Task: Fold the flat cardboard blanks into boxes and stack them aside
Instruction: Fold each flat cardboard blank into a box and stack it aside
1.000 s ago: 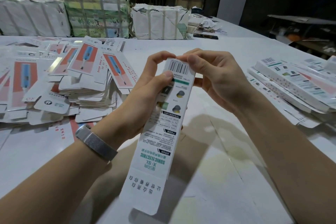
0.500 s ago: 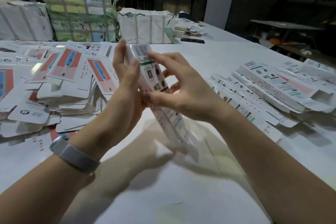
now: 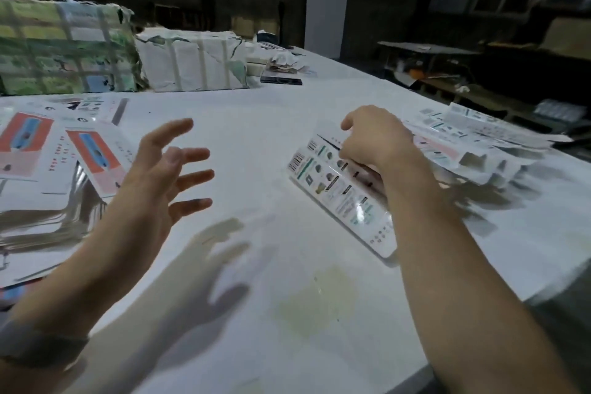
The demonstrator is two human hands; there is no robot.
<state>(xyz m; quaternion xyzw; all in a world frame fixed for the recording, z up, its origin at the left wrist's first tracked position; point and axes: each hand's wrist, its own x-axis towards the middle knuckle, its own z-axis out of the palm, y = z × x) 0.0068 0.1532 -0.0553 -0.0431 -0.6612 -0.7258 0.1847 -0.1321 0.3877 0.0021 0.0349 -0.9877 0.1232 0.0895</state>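
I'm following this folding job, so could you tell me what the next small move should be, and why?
Probably release the folded box onto the pile of finished boxes at the right: the right hand grips it just beside that pile. Meanwhile the left hand hangs open and empty near the flat blanks, well placed to pick up the next one.

The print on the folded box [image 3: 339,192] is too blurred to read.
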